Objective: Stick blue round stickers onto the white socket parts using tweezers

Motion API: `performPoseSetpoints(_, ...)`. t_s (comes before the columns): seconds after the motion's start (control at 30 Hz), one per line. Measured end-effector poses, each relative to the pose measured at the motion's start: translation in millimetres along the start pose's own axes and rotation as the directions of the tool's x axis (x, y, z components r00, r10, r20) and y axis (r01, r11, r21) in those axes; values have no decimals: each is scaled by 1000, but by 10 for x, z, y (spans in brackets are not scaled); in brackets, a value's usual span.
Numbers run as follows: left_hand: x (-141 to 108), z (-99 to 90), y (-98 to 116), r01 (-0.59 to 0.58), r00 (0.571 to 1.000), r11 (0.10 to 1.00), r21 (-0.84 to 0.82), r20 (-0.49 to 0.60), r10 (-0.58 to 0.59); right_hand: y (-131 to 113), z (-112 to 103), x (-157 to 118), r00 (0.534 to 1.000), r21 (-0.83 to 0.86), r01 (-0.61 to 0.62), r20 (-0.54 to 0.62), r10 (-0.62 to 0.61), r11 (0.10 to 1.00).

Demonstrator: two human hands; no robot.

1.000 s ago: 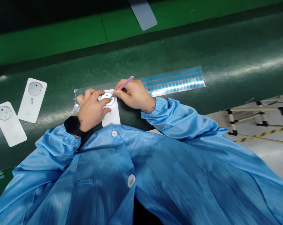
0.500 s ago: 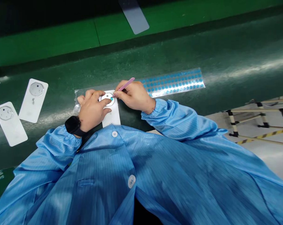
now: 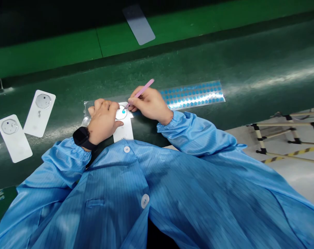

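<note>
Pink tweezers (image 3: 143, 89) tilted up, apparently antistatic green mat (image 3: 250, 62)

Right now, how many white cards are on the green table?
3. One card and another lie left of the left hand; the third card lies under that hand. The coat may hide more.

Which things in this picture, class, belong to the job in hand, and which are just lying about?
In use: left hand pressing a white card; right hand holding pink tweezers; sheet of blue dots.

Lying about: two white cards on the left; pale card further off.
</note>
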State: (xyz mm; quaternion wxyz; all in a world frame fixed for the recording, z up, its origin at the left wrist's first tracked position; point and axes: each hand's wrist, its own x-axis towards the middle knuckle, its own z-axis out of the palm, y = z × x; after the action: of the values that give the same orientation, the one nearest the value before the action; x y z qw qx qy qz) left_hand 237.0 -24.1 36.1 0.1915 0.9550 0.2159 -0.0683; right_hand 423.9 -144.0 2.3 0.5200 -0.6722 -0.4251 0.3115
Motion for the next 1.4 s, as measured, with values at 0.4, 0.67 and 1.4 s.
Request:
performPoseSetpoints(0.4,221,-236,86,11,993,994,108,117,-24,84,-53,250,976,451,-49,-166,138,891)
performPoseSetpoints(0.67,361,-351,68,78,982,996,37,169,-83,43,-86,323,963,617,-111,-128,238,779)
performPoseSetpoints(1.4,754,-1562,-1604,418,542,799,-432,-587,-601,-586,-77,2115,981,-872,-151,-74,180,465)
